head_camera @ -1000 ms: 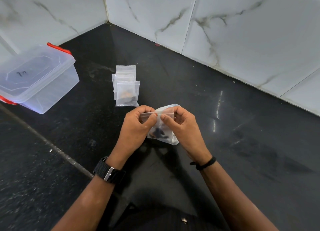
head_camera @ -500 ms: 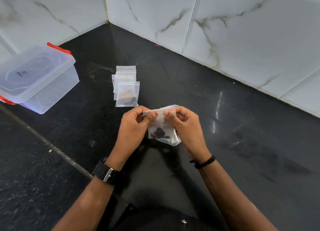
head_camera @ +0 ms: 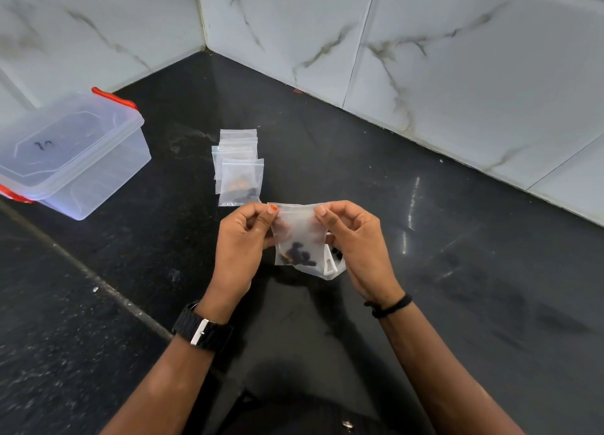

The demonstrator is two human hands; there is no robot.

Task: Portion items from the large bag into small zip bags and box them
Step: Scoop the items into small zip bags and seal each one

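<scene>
Head view: the left hand [head_camera: 243, 238] and the right hand [head_camera: 354, 238] each pinch a top corner of a small zip bag [head_camera: 295, 235] holding dark items, raised above the black floor [head_camera: 457, 271]. A stack of small bags [head_camera: 240, 170] lies just beyond. The lidded clear box [head_camera: 70, 153] sits well apart at left, near the wall [head_camera: 457, 58]. Bare floor spreads right.

Black watch [head_camera: 203, 331] left wrist; black band [head_camera: 389, 308], maybe hair-tie, right; bare forearms.
</scene>
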